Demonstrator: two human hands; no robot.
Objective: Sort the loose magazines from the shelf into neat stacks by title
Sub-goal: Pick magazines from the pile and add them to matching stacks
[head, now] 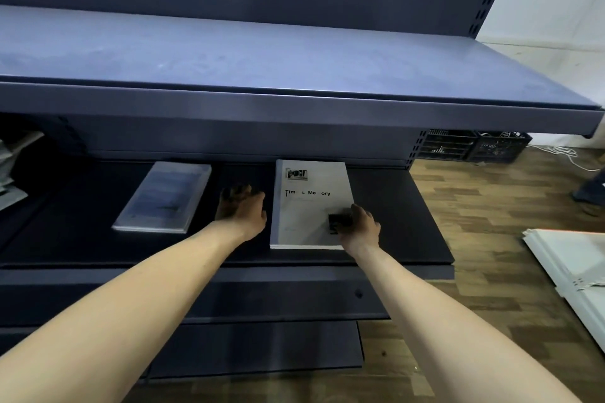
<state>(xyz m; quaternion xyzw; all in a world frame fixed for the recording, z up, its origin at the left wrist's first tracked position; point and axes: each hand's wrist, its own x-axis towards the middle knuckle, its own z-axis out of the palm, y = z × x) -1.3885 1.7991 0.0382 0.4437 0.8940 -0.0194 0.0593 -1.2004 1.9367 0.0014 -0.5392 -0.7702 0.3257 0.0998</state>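
A white stack of magazines [307,206] with "Time & Memory" on its top cover lies on the dark lower shelf [393,206], right of centre. My right hand [358,226] rests on its near right corner, fingers curled over the cover. Just left of that stack, my left hand [244,209] lies on the bare shelf, fingers relaxed and holding nothing. Further left sits a second stack with a blue-grey cover [163,198], angled slightly. More loose magazines [9,170] show at the far left edge, partly cut off.
A wide blue upper shelf [262,65] overhangs the lower one and shades its back. Black plastic crates [474,145] stand on the wooden floor behind the shelf's right end. White panels [576,268] lie on the floor at the right.
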